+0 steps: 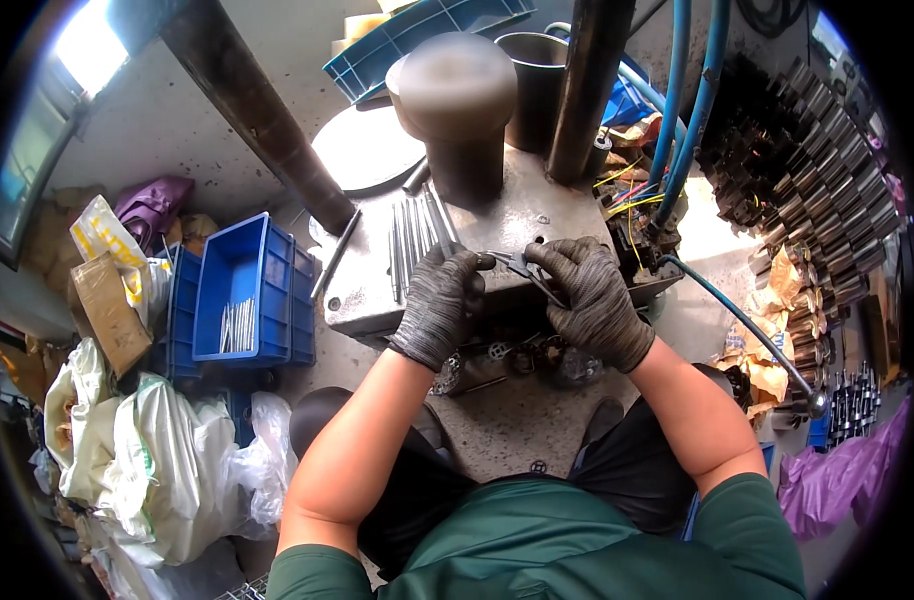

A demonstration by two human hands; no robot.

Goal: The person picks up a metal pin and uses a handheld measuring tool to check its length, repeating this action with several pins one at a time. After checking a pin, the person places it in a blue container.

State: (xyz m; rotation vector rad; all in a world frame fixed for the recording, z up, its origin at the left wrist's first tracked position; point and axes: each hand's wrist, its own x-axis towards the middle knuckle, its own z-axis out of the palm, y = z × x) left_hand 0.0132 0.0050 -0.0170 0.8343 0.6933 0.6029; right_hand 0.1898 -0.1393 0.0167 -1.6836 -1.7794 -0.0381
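Both my hands wear dark grey knit gloves and meet over the near edge of the machine's metal plate (pixel 362 285). My right hand (pixel 595 305) is closed round a small pair of pliers (pixel 518 264), whose jaws point left. At the jaw tips, the thumb and fingers of my left hand (pixel 439 308) are pinched together; what they hold is too small to make out. Several slim steel rods (pixel 405 245) lie side by side just beyond my left hand. One rod slants down behind that hand, and I cannot tell whether it is gripped.
A dark press post with a rounded head (pixel 464 150) stands behind the rods, between two thick columns (pixel 267 120). At left, a blue bin (pixel 245 290) holds more rods, near white sacks (pixel 167 470). Blue hoses (pixel 685 120) and stacked metal parts (pixel 827 170) are at right.
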